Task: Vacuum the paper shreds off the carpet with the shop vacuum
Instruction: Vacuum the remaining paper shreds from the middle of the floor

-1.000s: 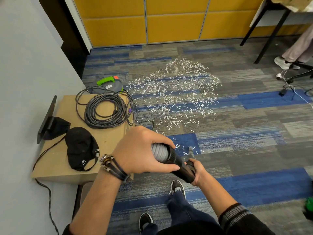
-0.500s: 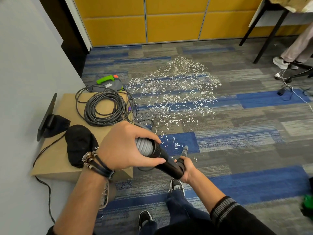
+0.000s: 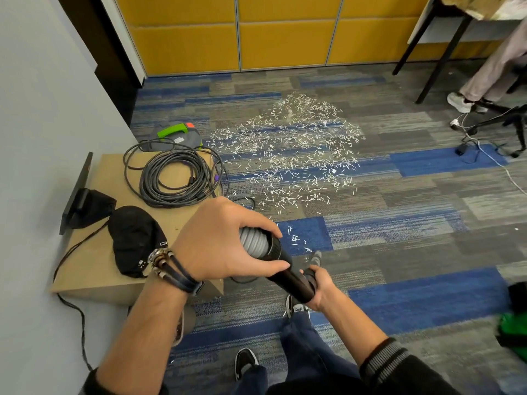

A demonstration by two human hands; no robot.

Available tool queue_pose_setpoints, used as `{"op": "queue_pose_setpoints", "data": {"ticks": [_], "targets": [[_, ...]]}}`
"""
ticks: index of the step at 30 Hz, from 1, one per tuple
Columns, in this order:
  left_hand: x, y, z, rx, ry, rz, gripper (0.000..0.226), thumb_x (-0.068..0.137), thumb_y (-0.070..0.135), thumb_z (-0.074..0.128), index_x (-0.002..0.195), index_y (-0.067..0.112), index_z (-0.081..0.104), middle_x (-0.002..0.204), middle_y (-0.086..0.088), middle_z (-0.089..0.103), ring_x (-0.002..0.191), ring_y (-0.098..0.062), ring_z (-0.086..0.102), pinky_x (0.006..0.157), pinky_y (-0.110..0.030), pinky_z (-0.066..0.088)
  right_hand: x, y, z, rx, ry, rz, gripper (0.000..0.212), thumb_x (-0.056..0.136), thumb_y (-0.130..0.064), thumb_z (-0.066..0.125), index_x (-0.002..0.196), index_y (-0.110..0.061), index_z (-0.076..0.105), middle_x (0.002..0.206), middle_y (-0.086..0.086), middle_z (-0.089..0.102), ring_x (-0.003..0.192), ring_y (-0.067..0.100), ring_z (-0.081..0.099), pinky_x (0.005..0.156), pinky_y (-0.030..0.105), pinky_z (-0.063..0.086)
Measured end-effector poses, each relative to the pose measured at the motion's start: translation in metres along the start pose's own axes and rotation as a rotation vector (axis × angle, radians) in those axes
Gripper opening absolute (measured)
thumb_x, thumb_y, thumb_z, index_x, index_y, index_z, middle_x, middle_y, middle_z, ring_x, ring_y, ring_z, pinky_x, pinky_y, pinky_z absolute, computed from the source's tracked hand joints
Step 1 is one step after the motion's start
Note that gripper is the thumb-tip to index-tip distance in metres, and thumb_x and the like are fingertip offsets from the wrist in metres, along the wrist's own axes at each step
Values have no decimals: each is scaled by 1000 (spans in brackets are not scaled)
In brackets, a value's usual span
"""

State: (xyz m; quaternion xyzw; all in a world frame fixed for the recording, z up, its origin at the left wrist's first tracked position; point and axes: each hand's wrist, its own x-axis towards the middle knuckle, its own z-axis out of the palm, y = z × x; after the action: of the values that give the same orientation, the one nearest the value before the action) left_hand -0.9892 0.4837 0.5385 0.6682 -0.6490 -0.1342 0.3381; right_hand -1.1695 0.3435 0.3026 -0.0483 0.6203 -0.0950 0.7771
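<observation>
Carpet [image 3: 427, 252]: striped grey and blue tiles, covers the whole floor up to the yellow wall panels [image 3: 285, 38].
Tan box [image 3: 111, 172]: low, set against the grey wall on the left; carries the cable and the cap.
Paper shreds [image 3: 291, 155]: broad white scatter on the carpet in the middle of the view, thick at the far side. It thins to a few strays on a blue tile just ahead of the hands.
Coiled cable [image 3: 168, 201]: grey, looped on the box top, one strand hanging over its right edge.
Grey unit with green handle [image 3: 178, 135]: on the carpet behind the box, beside the shreds; cannot tell what it is.
Black cap [image 3: 134, 238]: lies on the near part of the box.
Hose [image 3: 252, 242]: ribbed grey, runs into the black tube [image 3: 288, 273] — held above the carpet, near the shreds, not touching them.
Left hand [image 3: 219, 246]: fingers and thumb wrapped round the hose where it meets the tube; bracelets [image 3: 171, 266] on the wrist.
Right hand [image 3: 319, 289]: clamped on the tube's lower end — a small grey tip [image 3: 315, 258] shows just past it.
</observation>
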Motion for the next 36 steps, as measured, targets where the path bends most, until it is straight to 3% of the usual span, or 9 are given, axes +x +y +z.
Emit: {"op": "queue_pose_setpoints", "data": {"ticks": [5, 9, 13, 18, 29, 33, 36], "targets": [[-9, -5, -11, 25, -3, -8, 36, 66, 59, 87, 90, 34, 83, 83, 21, 77, 73, 1, 72, 72, -32, 59, 12, 15, 26, -86, -41, 9, 29, 94, -39, 49, 95, -10, 54, 85, 10, 61, 76, 25, 57, 86, 33, 50], [-16, -4, -20, -20, -32, -9, 35, 66, 56, 90, 91, 33, 83, 85, 21, 77, 76, 1, 73, 71, -32, 60, 3, 29, 16, 77, -103, 74, 36, 98, -37, 44, 79, -7, 51, 69, 10, 55, 65, 25, 52, 71, 33, 45], [-16, 10, -17, 42, -43, 43, 34, 66, 59, 85, 88, 33, 82, 80, 20, 76, 71, 0, 71, 68, -31, 58, 5, 30, 3, 52, -69, 84, 35, 97, -36, 42, 84, -5, 51, 78, 11, 54, 68, 27, 53, 67, 33, 52], [-14, 19, -19, 45, 4, 107, 34, 67, 60, 84, 88, 33, 83, 80, 21, 77, 70, 2, 71, 68, -30, 58, -5, 32, 8, 43, -158, 102, 33, 97, -34, 41, 87, -4, 53, 83, 12, 52, 70, 29, 53, 54, 41, 56], [-29, 7, -20, -79, -59, 82, 35, 67, 55, 88, 88, 28, 83, 84, 16, 78, 75, -4, 74, 71, -35, 59, 1, 60, -23, 226, -129, 59, 35, 102, -35, 37, 91, -4, 50, 78, 14, 53, 69, 27, 53, 59, 37, 56], [-55, -2, -26, -23, 0, 54, 32, 67, 54, 87, 87, 29, 83, 82, 17, 77, 72, -4, 73, 71, -35, 59, 2, 70, -11, 104, -67, 10, 34, 100, -34, 36, 83, -8, 48, 74, 11, 52, 66, 27, 52, 63, 31, 52], [-69, -5, -33, -3, 28, 39, 33, 67, 55, 86, 87, 29, 83, 84, 19, 77, 73, -2, 73, 72, -34, 59, 0, 76, 12, 0, -40, -4, 28, 99, -36, 43, 90, -10, 50, 75, 10, 56, 65, 25, 54, 65, 30, 51]]}}
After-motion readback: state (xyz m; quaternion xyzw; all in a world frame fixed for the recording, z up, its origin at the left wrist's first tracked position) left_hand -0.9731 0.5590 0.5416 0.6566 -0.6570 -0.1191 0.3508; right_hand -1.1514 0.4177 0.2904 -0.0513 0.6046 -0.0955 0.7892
